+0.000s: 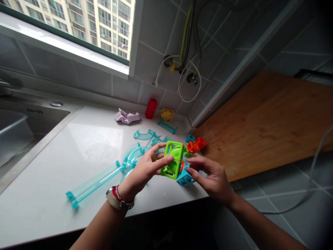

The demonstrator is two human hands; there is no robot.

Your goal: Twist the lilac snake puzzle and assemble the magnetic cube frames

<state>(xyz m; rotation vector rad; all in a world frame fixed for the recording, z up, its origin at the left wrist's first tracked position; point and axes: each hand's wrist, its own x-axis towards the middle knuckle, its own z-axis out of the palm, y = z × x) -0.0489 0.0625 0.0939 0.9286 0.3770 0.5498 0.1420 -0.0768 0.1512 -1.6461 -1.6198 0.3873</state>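
Observation:
My left hand [145,168] is closed on two joined bright green plastic frame blocks [178,151], held above the counter with the thumb across their near side. Curved pieces show inside the green frames. Just to their right, my right hand [214,177] is open, with thumb and forefinger bent and a gap between them. Below and between the hands is a blue frame block [185,180], partly hidden. Whether the right fingertips touch it I cannot tell. Behind the right hand, orange-red frame blocks [192,147] sit beside a small blue block [190,138].
Translucent teal track pieces [96,184] lie on the white counter [52,173]. Farther back are a lilac folded piece [127,117], an upright red block [151,108] and a yellow frame block [166,114]. A sink [41,121] is left; a wooden board [265,125] borders the right.

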